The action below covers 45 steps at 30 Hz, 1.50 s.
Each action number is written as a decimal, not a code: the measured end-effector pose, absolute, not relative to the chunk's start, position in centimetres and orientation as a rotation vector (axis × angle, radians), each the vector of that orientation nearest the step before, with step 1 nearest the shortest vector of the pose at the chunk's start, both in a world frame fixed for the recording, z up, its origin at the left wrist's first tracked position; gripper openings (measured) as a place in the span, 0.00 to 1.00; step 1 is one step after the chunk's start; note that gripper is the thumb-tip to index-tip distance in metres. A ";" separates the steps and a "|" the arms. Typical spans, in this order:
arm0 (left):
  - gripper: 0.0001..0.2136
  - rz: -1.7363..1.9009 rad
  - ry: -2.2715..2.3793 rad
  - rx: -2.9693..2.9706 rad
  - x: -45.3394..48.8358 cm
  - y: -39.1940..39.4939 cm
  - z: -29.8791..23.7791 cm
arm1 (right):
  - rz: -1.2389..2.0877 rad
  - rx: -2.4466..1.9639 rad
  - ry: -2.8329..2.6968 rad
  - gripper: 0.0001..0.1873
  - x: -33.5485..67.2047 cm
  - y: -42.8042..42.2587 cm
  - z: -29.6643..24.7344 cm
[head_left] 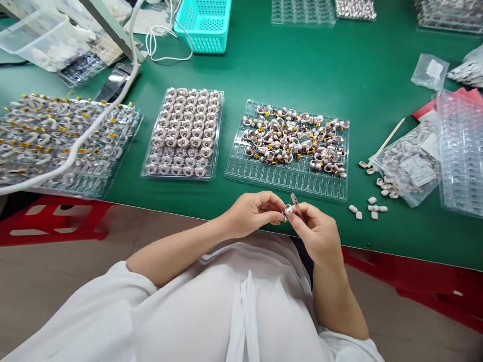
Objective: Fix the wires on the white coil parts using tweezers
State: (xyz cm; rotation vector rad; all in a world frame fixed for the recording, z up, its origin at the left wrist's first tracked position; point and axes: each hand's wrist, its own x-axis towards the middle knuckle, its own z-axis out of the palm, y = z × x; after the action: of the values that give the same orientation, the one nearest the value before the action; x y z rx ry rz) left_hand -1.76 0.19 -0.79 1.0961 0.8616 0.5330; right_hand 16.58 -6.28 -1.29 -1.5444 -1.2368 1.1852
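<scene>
Just off the table's front edge, my left hand (pixel 256 213) and my right hand (pixel 317 229) meet over a small earbud-like part (pixel 289 209), pale and shiny, with a yellow tab below it. Thumb and fingers of both hands pinch it. A slim flat tool (pixel 297 205), perhaps tweezers, also sits in my right hand and points up and away; its other end is hidden by the fingers. Beyond the hands lies a clear plastic tray (pixel 260 173) heaped with similar parts (pixel 287 136) bearing yellow tabs and dark reddish wires.
Left of that stands a tray of pale shells in rows (pixel 184 128), then stacked trays of parts (pixel 56 146) crossed by a white cable (pixel 85 138). At right are loose pale caps (pixel 373 207), a wooden stick (pixel 388 138), a filled bag (pixel 409 163) and clear trays (pixel 462 156). A turquoise basket (pixel 221 42) stands behind.
</scene>
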 end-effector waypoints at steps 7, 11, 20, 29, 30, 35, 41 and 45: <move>0.06 0.507 0.891 1.229 -2.1 0.5 -0.7 | 1.230 -1.511 -1.282 0.11 16.7 -5.9 -0.9; 0.05 0.493 0.907 1.289 -2.2 0.5 -0.9 | 1.311 -1.512 -1.315 0.12 16.9 -5.7 -1.0; 0.05 0.503 0.944 1.215 -2.0 0.1 -0.8 | 1.349 -1.489 -1.350 0.11 17.1 -5.4 -1.0; 0.13 0.540 0.915 0.921 -2.0 0.5 -0.5 | 0.963 -1.380 -1.382 0.06 16.0 -6.7 -1.4; 0.13 0.537 0.909 0.894 -2.0 0.6 -0.5 | 0.923 -1.358 -1.415 0.07 16.0 -6.9 -1.6; 0.15 0.521 0.868 0.818 -2.1 0.8 -0.3 | 0.675 -1.271 -1.594 0.15 16.0 -7.3 -2.5; 0.15 0.447 0.796 0.756 -2.4 0.8 0.3 | 0.327 -1.205 -1.750 0.20 16.0 -7.1 -3.2; 0.18 0.371 0.780 0.614 -2.5 1.2 -0.1 | 0.279 -1.160 -1.824 0.21 16.3 -7.0 -3.5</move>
State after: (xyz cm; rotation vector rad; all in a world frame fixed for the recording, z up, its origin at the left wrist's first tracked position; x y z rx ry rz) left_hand -2.52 1.15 -0.14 0.6140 0.7804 0.3708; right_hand 16.35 -7.00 -3.47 -1.1603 -1.8240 0.2790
